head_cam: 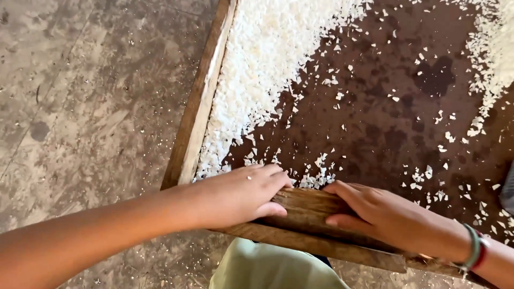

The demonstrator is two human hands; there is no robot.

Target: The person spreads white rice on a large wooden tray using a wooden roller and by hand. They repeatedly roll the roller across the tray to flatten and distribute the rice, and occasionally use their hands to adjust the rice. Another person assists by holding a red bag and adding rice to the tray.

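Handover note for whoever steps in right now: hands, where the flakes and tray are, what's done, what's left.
Left hand: palm down on the near wooden rim of the tray, fingers curled over its inner edge. It grips nothing else.
Right hand: laid flat on the same rim just beside it, bracelet at the wrist.
White flakes: piled thick along the tray's left rim and in the far right corner.
Done: most of the dark tray bed shows bare in the middle.
Left: scattered flakes lie across the middle and bunch up just ahead of the fingers.
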